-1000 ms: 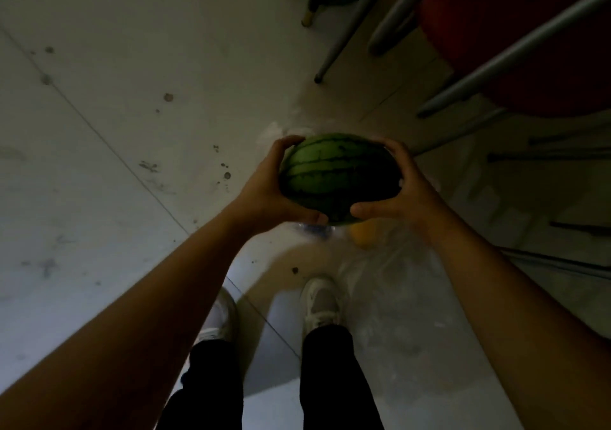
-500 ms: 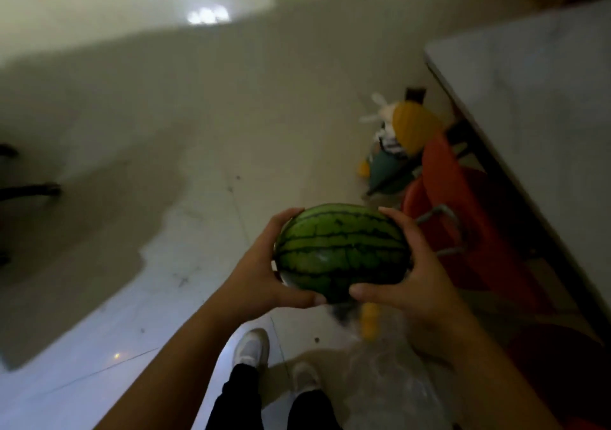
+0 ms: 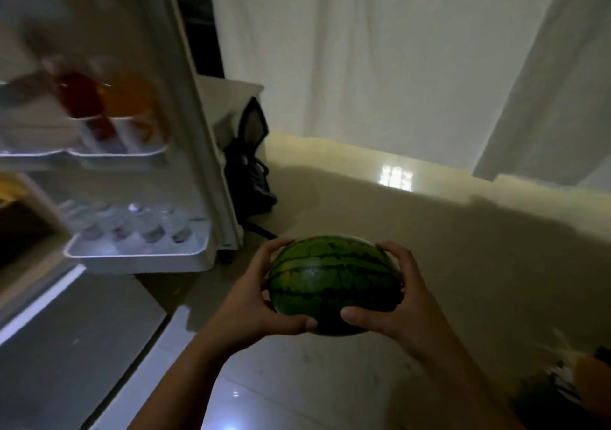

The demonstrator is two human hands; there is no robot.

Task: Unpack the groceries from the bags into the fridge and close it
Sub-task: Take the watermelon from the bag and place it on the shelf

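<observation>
Blurring hides any labels on the red and orange bottles [image 3: 109, 105] and clear water bottles [image 3: 145, 223] in the open fridge door [image 3: 185, 105] at left. Left hand [image 3: 254, 300] and right hand [image 3: 400, 304] wrap a striped watermelon [image 3: 334, 280] above the tiled floor [image 3: 297, 380], right of the door.

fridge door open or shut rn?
Open. The fridge door is swung out, its inner shelves showing bottles. The watermelon is outside.
</observation>
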